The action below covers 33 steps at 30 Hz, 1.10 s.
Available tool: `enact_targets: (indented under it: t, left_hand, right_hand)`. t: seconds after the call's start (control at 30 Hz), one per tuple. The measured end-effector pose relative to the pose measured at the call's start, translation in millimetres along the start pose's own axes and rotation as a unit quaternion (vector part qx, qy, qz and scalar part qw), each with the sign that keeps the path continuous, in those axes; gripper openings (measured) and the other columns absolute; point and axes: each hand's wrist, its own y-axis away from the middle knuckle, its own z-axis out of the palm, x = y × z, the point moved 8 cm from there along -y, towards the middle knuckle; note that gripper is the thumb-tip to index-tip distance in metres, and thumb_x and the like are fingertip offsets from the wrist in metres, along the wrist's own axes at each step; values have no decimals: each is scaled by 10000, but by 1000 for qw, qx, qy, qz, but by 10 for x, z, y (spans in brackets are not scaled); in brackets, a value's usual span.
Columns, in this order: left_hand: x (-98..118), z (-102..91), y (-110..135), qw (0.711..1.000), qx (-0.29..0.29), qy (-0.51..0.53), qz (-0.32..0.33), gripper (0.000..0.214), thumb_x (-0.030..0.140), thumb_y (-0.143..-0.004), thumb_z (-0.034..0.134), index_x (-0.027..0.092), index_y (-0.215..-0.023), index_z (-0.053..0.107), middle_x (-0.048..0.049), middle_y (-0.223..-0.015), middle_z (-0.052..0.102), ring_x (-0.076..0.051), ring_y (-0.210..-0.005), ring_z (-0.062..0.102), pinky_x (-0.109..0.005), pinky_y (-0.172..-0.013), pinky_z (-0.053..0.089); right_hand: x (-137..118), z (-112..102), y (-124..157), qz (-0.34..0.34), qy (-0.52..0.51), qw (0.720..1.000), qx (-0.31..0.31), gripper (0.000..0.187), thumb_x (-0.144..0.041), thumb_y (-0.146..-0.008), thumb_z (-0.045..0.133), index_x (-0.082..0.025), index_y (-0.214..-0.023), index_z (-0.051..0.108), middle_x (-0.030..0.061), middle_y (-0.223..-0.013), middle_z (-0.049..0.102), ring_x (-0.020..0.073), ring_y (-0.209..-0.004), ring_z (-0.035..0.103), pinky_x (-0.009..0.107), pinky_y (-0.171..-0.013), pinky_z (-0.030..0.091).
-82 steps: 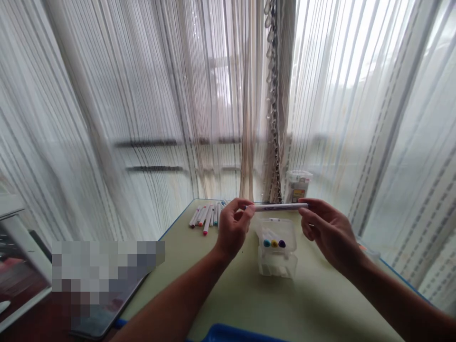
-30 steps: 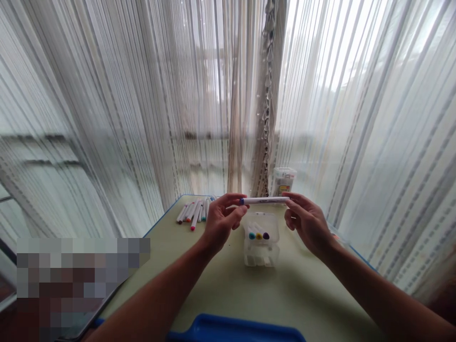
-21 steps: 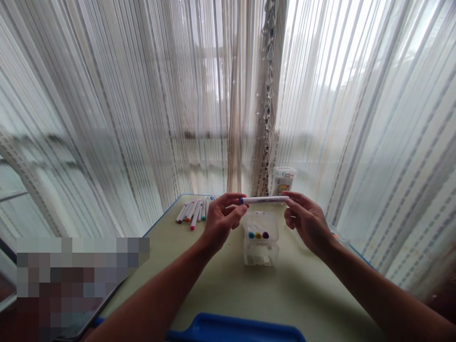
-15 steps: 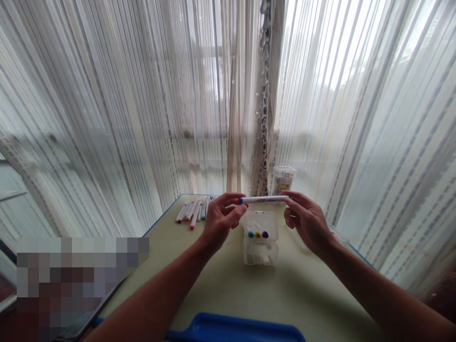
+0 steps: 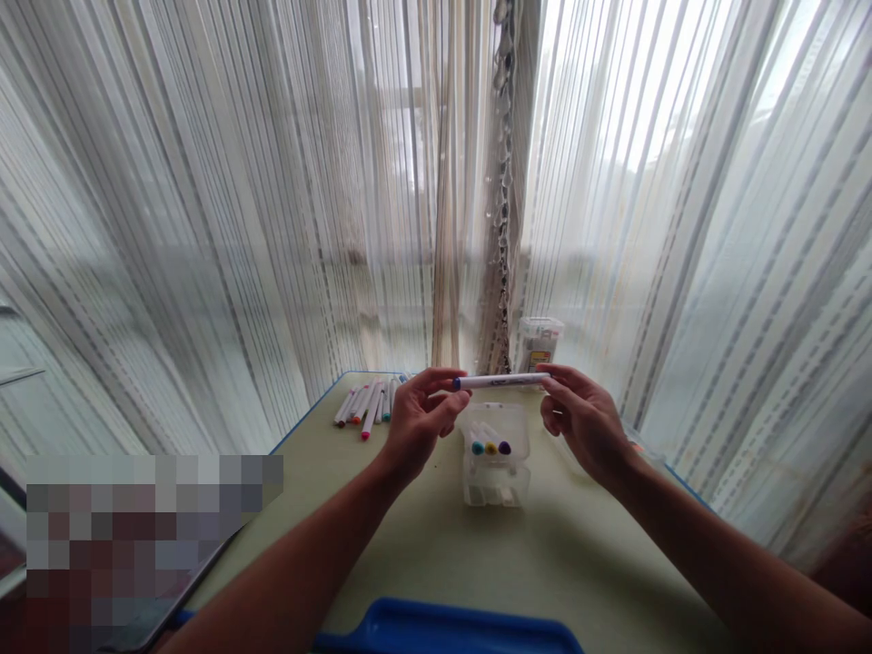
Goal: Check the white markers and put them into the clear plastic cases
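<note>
A white marker with a blue end is held level above the table, stretched between both hands. My left hand pinches its blue end between thumb and fingers. At the other end, the thumb and fingertips of my right hand close on the white barrel. Below and beyond the marker stands an open clear plastic case. Several markers lie in it, with teal, yellow and purple ends facing me. To the left of my left hand lies a loose pile of white markers with coloured ends.
A clear lidded container stands at the table's back edge before the striped curtain. Another clear plastic item lies behind my right wrist. A blue tray edges the near side of the green table.
Both hands keep the marker in nearly the same position. The whole view has shifted very slightly; nothing was taken up or let go.
</note>
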Motion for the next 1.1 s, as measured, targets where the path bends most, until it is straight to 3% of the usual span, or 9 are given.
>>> enact_targets:
  t: [1.1]
  left_hand:
    - [24,8,8,1000,9,-1,-1,270,260,-745,809,169,-983,720,-28,-834,680,-27,-483,422,-194,-419,286]
  right_hand:
    - [-39,13,26,3,8,1000,2,357,-368,-665,860,-174,-929,716,-37,-552,581,78,-397,441,207,-351,321]
